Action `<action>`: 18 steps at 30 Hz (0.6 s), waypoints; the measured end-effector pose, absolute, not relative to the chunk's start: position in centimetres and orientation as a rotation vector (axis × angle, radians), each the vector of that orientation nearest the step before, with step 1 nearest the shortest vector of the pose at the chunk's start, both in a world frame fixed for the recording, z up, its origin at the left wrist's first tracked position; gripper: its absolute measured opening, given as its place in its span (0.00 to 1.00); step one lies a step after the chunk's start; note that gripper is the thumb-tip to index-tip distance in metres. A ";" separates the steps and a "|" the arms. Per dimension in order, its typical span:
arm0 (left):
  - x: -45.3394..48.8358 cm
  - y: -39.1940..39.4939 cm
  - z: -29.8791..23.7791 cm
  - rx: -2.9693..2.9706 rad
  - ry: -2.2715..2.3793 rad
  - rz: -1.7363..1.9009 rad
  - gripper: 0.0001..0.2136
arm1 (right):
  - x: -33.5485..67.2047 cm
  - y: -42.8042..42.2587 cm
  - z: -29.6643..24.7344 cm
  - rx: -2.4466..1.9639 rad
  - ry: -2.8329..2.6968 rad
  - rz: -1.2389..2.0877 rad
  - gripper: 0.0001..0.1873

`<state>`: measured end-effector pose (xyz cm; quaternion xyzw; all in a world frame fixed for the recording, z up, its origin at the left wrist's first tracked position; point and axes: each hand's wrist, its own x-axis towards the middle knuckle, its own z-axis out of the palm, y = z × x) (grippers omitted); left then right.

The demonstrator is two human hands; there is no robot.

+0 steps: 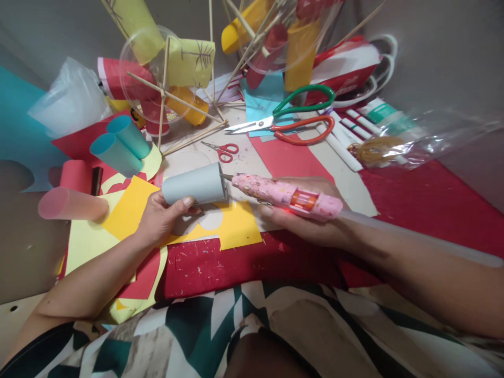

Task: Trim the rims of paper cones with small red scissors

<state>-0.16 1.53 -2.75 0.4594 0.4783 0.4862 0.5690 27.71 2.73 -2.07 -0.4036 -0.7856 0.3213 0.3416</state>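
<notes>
A grey-blue paper tube [192,184] lies sideways in my left hand [159,215], thumb along its lower side and fingers beneath. My right hand [295,220] is wrapped round a pink hot glue gun [271,190], worn and speckled, with an orange window in its body. The gun's nozzle points left and meets or nearly meets the rim at the tube's right end. Whether glue is coming out cannot be seen. Below the tube lies a yellow paper sheet [240,226] with round cutouts. Small red-handled scissors [222,151] rest just behind it.
Large scissors [281,118] with green and red handles lie behind. Teal tubes [118,147] and a pink tube [73,203] stand at left. Stick frames with plastic discs [163,92] rise at the back. Markers [354,128] and a bag of rubber bands [378,149] are at right.
</notes>
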 end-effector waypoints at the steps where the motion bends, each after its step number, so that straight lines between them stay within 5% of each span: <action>1: -0.1 1.5 -2.7 1.075 1.118 1.145 0.06 | 27.7 2.7 -2.0 -1.039 -2.037 0.843 0.14; 18: 0.2 1.5 -2.3 1.026 1.139 1.155 0.08 | 28.0 2.9 -2.2 -0.961 -2.151 0.697 0.16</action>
